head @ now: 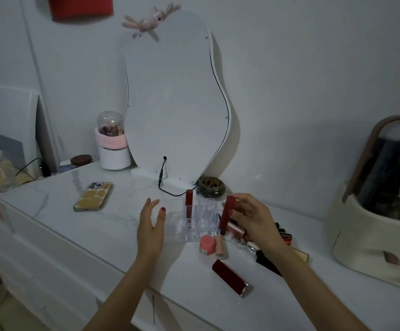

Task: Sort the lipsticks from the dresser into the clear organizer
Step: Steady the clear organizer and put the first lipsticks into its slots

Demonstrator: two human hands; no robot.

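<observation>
Clear organizer (170, 223) on the white dresser (74, 225), between the two hands: left hand (150, 225) open, fingers spread, at its left edge; right hand (253, 220) just right of it, pinching a dark red lipstick (227, 215) near-upright beside the right-hand compartments. One red lipstick (189, 206) stands upright in a rear compartment. Loose on the dresser near the right hand: pink jar (206, 244), pink tube (219, 246), large red lipstick (232, 277) nearer the front edge; phone (93, 196) well apart to the left.
</observation>
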